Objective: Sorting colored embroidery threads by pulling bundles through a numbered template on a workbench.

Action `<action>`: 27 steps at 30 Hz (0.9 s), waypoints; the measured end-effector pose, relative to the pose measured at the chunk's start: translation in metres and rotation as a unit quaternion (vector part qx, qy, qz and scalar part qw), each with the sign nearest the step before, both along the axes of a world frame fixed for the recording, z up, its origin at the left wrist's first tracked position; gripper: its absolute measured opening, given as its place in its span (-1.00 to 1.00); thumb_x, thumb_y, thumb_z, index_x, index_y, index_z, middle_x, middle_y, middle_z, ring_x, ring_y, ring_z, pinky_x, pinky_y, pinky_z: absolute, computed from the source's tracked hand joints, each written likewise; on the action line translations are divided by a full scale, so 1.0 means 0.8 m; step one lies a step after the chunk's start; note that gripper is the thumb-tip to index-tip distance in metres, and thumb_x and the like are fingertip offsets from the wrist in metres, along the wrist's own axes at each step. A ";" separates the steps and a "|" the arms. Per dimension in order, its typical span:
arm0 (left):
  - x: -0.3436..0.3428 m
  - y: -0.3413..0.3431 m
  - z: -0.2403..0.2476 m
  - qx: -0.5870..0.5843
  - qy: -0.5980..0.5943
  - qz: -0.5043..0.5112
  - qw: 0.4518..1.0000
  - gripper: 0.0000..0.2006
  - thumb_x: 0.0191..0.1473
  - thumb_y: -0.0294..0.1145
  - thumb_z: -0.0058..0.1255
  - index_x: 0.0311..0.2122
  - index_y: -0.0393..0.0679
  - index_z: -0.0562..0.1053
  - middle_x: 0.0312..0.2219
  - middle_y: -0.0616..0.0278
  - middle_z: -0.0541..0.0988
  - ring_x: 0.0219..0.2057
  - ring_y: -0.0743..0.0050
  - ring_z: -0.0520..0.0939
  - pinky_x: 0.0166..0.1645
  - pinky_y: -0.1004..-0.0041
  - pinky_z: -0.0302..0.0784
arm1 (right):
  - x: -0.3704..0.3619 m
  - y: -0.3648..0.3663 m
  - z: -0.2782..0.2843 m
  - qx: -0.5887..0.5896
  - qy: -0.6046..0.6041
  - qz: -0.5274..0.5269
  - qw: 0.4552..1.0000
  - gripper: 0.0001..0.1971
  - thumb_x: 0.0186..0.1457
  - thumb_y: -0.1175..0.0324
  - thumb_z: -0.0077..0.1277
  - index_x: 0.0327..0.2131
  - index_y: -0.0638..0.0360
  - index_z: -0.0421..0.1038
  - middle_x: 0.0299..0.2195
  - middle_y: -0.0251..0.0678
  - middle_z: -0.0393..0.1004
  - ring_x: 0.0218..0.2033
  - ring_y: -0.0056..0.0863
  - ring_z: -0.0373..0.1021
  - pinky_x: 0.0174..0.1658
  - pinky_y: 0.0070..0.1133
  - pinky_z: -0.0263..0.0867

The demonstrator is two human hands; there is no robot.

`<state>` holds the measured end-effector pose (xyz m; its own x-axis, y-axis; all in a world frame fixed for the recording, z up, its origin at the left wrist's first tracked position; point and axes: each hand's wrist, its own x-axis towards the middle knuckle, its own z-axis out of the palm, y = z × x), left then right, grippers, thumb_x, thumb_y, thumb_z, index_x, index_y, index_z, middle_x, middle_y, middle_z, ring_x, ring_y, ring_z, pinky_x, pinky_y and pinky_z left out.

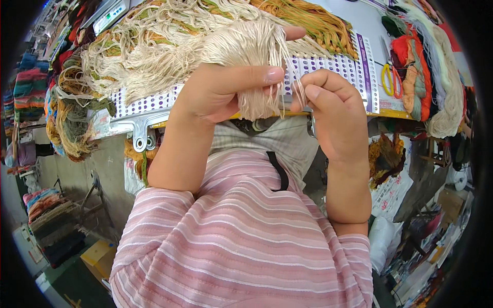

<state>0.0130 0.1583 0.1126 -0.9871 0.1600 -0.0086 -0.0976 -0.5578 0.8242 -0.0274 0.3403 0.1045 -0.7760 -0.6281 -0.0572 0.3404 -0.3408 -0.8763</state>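
Note:
My left hand (218,90) grips a thick bundle of cream yarn strands (246,51), its cut ends hanging below the fist at the table's front edge. My right hand (328,102) pinches a few thin cream strands pulled out of that bundle between thumb and forefinger. The bundle leads up into a large loose heap of cream yarn (154,51) lying on a white board with rows of purple dots (328,64).
Orange-green yarn (313,23) lies behind the board. Yellow-handled scissors (389,77) sit to the right, beside red, orange and cream skeins (426,72). Tangled multicoloured yarn (67,108) hangs off the table's left end. A metal bracket (141,131) sticks out under the edge.

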 end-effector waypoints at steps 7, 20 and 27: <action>-0.003 -0.002 -0.009 -0.025 0.004 0.017 1.000 -0.38 -0.04 -0.49 0.04 0.17 -0.29 0.16 -0.34 0.22 0.49 -0.35 0.53 0.54 -0.21 0.52 0.47 | 0.005 -0.010 0.008 0.111 0.040 0.011 0.993 -0.87 -0.02 0.50 0.08 -0.35 0.32 0.45 -0.57 -0.51 0.40 -0.56 -0.84 0.24 -0.48 -0.83 0.14; -0.008 -0.005 -0.020 0.009 -0.015 -0.019 1.000 -0.34 -0.04 -0.43 0.06 0.19 -0.27 0.11 -0.29 0.19 0.49 -0.29 0.50 0.52 -0.18 0.50 0.45 | 0.007 -0.011 0.002 0.090 0.074 -0.024 0.993 -0.95 -0.03 0.51 0.09 -0.46 0.26 0.42 -0.56 -0.55 0.37 -0.54 -0.89 0.19 -0.47 -0.84 0.09; -0.010 -0.006 -0.015 -0.036 -0.012 0.010 0.999 -0.33 -0.03 -0.44 0.06 0.20 -0.27 0.10 -0.48 0.30 0.49 -0.53 0.74 0.41 -0.36 0.69 0.37 | 0.001 -0.013 -0.001 0.086 0.059 -0.071 0.992 -0.96 -0.03 0.52 0.04 -0.48 0.24 0.39 -0.57 -0.55 0.35 -0.52 -0.84 0.20 -0.45 -0.79 0.14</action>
